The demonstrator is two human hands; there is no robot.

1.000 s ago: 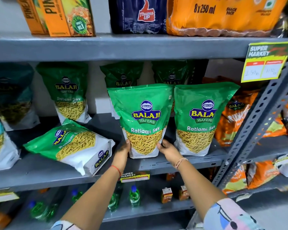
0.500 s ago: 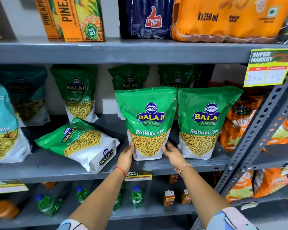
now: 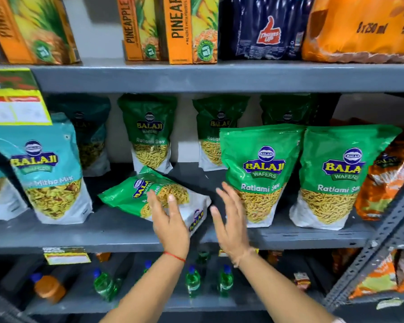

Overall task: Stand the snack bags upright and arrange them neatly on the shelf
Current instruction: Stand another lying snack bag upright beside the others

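A green Ratlami Sev bag (image 3: 131, 194) lies flat on its back on the grey middle shelf (image 3: 103, 236). My left hand (image 3: 169, 220) hovers over its lower end, fingers spread, holding nothing. My right hand (image 3: 230, 220) is open just right of that bag and left of an upright green Ratlami Sev bag (image 3: 259, 169). A second upright green bag (image 3: 336, 173) stands beside it on the right. More green bags (image 3: 149, 134) stand upright at the back of the shelf.
A teal Mitha Mix bag (image 3: 49, 173) stands at the left, orange bags (image 3: 383, 180) at the right. Juice cartons (image 3: 182, 29) and a cola pack (image 3: 264, 26) fill the shelf above. Green bottles (image 3: 193, 282) stand below. A perforated metal upright (image 3: 380, 238) slants across the right.
Both hands let go of the upright green bag's base and moved left toward the flat-lying bag, fingers now spread. The view has shifted left and closer.
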